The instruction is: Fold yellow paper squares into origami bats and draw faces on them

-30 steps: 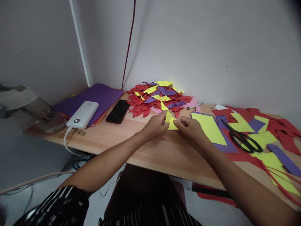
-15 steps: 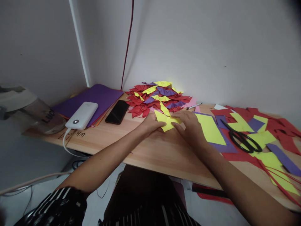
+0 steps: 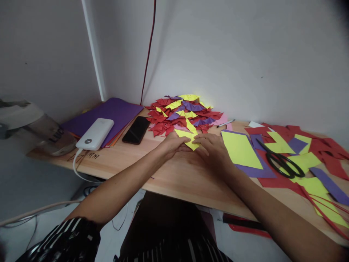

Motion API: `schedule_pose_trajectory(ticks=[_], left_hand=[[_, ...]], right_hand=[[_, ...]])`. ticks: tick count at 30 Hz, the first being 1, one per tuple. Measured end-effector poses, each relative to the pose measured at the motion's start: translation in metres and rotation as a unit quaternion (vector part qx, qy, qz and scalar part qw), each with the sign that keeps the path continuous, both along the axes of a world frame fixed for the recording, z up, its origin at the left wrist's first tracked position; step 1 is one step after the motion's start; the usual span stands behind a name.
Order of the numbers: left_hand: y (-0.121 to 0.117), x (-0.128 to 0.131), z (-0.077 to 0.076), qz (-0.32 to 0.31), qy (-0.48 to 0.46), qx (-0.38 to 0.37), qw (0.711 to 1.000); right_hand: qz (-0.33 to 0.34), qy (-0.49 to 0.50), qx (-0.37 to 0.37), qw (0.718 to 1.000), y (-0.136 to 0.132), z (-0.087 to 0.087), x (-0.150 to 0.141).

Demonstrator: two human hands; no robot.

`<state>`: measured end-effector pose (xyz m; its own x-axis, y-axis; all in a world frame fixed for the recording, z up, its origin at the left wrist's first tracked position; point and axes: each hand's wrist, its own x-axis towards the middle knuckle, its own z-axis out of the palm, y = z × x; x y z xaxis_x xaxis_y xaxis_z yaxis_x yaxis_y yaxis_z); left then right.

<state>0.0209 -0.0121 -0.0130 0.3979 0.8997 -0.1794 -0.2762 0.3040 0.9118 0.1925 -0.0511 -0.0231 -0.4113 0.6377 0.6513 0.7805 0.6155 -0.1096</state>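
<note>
Between my two hands is a piece of yellow paper (image 3: 193, 146), partly folded and held just above the wooden table. My left hand (image 3: 174, 145) pinches its left side, thumb on top. From the right, my right hand (image 3: 211, 145) closes on the other side with its fingers over the paper; its fingertips are partly hidden. Just behind the hands lies a heap of folded paper shapes (image 3: 163, 118) in red, purple and yellow. To the right of my right hand, a yellow sheet (image 3: 242, 150) rests on a purple sheet (image 3: 268, 171).
Black-handled scissors (image 3: 285, 165) lie among red, yellow and purple paper scraps (image 3: 327, 160) on the right. A pen (image 3: 225, 123) is near the wall. Leftward are a black phone (image 3: 136, 130), a white power bank (image 3: 95, 134) on purple sheets (image 3: 117, 105), and a clear jug (image 3: 54, 136).
The yellow paper was spread wider between my hands and now shows smaller, folded over. My right hand has shifted slightly left, its fingers now over the paper.
</note>
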Motion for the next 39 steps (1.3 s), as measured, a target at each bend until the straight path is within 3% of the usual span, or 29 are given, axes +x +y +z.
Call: schedule_pose_trajectory(ticks=[7, 16, 29, 39], left_hand=[[-0.001, -0.0014, 0.0012, -0.049, -0.031, -0.001, 0.998], [-0.0013, 0.0007, -0.0002, -0.056, -0.039, -0.028, 0.997], [-0.0023, 0.0042, -0.0015, -0.063, -0.015, -0.015, 0.998], [-0.0036, 0.0065, -0.0013, -0.057, -0.017, 0.001, 0.998]], right_hand=[[-0.012, 0.025, 0.016, 0.999, 0.0005, 0.0006, 0.002], [-0.04, 0.133, -0.108, 0.984, 0.005, 0.0026, 0.0038], [-0.07, 0.142, -0.165, 0.974, 0.0058, 0.0065, 0.0043], [-0.07, 0.147, -0.165, 0.973, 0.0075, 0.0063, 0.0053]])
